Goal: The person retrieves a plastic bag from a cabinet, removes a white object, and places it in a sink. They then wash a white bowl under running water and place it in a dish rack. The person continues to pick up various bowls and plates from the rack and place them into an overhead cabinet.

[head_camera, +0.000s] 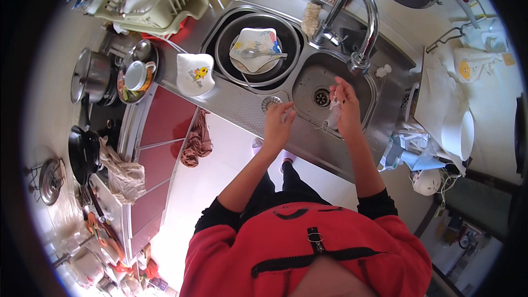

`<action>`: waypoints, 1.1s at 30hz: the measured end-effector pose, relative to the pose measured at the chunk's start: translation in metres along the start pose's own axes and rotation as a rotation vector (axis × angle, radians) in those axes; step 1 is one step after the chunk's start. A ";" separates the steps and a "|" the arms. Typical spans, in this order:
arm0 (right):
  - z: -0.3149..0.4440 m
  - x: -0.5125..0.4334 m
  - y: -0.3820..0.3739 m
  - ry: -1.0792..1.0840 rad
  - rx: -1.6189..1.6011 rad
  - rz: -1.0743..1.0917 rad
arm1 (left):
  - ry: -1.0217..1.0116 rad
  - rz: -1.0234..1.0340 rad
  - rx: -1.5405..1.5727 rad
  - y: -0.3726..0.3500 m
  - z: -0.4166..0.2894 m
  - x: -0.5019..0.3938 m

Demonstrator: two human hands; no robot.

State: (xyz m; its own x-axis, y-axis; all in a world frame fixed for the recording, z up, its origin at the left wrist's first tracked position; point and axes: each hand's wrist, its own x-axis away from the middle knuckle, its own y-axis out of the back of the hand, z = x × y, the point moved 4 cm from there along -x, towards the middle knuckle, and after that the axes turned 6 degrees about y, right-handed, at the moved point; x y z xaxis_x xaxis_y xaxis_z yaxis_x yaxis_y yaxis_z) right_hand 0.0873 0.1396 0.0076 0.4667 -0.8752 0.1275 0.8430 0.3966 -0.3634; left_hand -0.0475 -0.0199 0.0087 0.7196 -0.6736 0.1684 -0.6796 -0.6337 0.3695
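Observation:
My left hand (279, 124) hangs over the counter's front edge beside a round metal sink strainer (271, 104), fingers curled apart and holding nothing visible. My right hand (347, 107) is above the small sink basin (307, 78), to the right of its drain (321, 97). A whitish, crumpled item (333, 115), perhaps thin plastic or a scouring mesh, lies against its palm and fingers; whether it is gripped is unclear. In the left basin sits a metal bowl (220, 55) with a square patterned dish (251, 41) and a spoon (264, 54) on it.
A curved chrome faucet (371, 20) arches over the small basin. A square white dish (185, 78) stands on the steel counter left of the basins. A dish rack (177, 12) is at upper left, a pot (97, 78) on the left. A brush (310, 18) lies behind the sink.

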 end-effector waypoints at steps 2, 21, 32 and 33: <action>0.003 0.003 -0.006 0.108 0.160 0.023 | 0.136 0.105 0.267 -0.012 0.016 0.003; 0.030 0.008 -0.025 0.125 0.614 0.250 | -0.114 0.087 0.290 -0.017 -0.026 -0.013; 0.019 0.022 -0.027 -0.015 0.254 0.255 | 0.204 0.140 0.600 -0.036 -0.034 -0.005; 0.016 0.024 -0.025 -0.082 0.128 0.236 | 0.212 0.173 0.664 -0.038 -0.033 -0.007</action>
State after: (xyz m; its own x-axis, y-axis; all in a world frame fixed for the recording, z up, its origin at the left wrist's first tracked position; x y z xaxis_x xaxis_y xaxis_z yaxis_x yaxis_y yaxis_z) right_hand 0.0814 0.1130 0.0351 0.6699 -0.7311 0.1290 0.7328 0.6233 -0.2731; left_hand -0.0214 0.0215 0.0238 0.5605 -0.7395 0.3728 -0.6806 -0.6678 -0.3014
